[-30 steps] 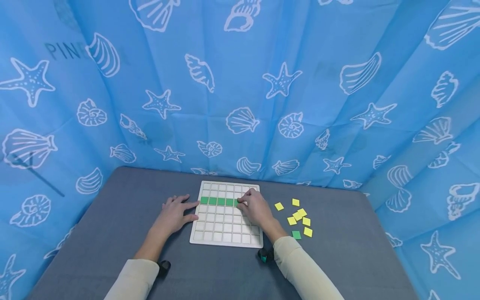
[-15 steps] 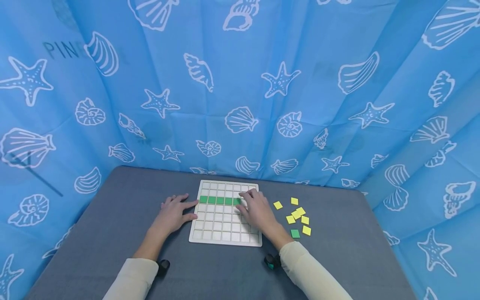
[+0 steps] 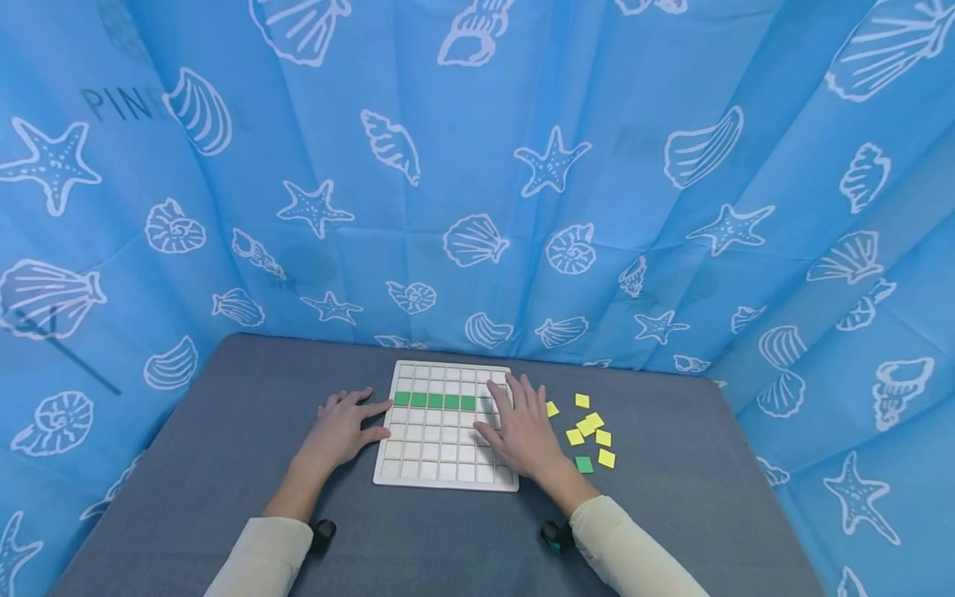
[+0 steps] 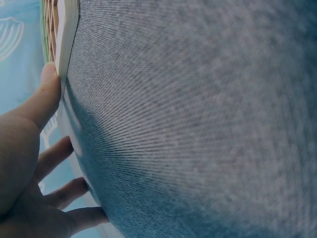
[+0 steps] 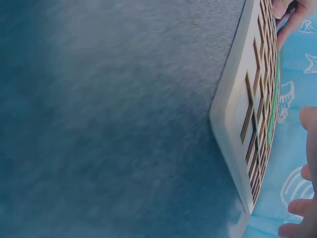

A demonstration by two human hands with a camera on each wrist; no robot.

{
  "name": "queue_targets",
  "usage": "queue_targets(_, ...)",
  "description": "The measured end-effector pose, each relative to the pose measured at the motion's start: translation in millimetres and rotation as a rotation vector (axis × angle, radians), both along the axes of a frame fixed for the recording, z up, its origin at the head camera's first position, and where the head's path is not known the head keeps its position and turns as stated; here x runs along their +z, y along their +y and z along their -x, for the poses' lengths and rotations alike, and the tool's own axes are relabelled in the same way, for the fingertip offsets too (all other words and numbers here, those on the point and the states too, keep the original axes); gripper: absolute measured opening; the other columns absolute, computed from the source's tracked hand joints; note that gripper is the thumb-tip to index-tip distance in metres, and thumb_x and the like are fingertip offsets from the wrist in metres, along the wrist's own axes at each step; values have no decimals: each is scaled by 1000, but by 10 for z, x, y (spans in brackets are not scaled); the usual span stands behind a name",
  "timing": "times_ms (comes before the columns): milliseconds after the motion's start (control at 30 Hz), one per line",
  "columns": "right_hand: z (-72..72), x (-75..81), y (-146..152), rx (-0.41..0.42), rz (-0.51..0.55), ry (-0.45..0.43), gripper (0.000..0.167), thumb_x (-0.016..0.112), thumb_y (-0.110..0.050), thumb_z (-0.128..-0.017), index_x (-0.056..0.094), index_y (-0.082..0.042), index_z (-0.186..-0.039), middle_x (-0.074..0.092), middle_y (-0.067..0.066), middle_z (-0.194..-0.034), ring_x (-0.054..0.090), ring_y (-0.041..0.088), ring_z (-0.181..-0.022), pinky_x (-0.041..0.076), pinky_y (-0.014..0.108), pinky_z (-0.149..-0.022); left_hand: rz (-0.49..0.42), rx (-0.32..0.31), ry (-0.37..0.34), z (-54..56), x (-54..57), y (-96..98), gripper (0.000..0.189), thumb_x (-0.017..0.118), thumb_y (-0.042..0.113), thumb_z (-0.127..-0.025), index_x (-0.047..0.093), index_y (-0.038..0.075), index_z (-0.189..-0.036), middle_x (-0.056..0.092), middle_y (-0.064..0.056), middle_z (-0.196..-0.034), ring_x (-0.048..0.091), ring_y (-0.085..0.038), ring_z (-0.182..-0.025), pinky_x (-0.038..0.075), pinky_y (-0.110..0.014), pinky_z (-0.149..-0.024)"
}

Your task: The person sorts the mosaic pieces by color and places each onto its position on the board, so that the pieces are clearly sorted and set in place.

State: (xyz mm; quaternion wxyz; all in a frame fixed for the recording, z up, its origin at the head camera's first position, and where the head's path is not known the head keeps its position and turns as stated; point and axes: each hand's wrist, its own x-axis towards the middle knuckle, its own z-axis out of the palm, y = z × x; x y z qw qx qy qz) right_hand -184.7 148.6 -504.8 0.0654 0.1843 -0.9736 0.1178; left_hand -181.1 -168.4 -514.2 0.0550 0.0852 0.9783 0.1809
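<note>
A white gridded board point(image 3: 429, 452) lies on the table, with a row of several green square tiles point(image 3: 438, 401) set in its cells, running from the left edge toward the right. My left hand point(image 3: 337, 435) rests beside the board, index finger and thumb touching its left edge; in the left wrist view the thumb point(image 4: 48, 82) presses the rim. Over the board's right side is my right hand point(image 3: 525, 435), fingers spread and holding nothing. It covers some cells at the right end of the green row.
Right of the board lie several loose yellow tiles point(image 3: 594, 420), a few overlapping, and one loose green tile point(image 3: 584, 464). The grey cloth-covered table point(image 3: 418, 539) ends at the back against a blue curtain point(image 3: 477, 166) with white shell prints.
My right hand has let go of the green tile at the row's right end, opened its fingers and moved right. The left hand has stayed at the board's edge.
</note>
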Motion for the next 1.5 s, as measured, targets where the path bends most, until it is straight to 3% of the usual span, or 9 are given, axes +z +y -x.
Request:
queue_targets(267,-95,-57,158,-33,-17,-36,75,56,-58,-98,39,-16,-158,25,21,-168,20,49,-156,17,72,-122,0,-4,3,-13,1,10,57,71,42,-93,59,25,-146,44,-23,-158,33,-62,-143,30,-83,-105)
queue_targets(833,-257,-135,545,-73,-6,10,77,61,-58,-95,41,-17,-157,28,23,-166,22,51,-154,19,75,-118,2,1,-1,-14,-20,0,57,71,43,-93,58,26,-146,44,-22,-159,32,-63,-143,30,-83,-105)
queue_targets(1133,-302,-98,824,-145,5,-60,80,61,-59,-96,36,-18,-160,22,23,-168,15,49,-156,10,74,-121,5,8,-2,-7,-27,17,58,71,43,-93,58,27,-147,43,-21,-159,31,-62,-144,30,-82,-106)
queue_targets(1500,-403,-28,1067,-142,44,-48,79,67,-54,-94,40,-14,-157,29,25,-164,23,51,-153,18,75,-119,10,12,-15,7,-11,8,58,71,43,-94,57,27,-147,42,-22,-160,30,-62,-144,29,-82,-107)
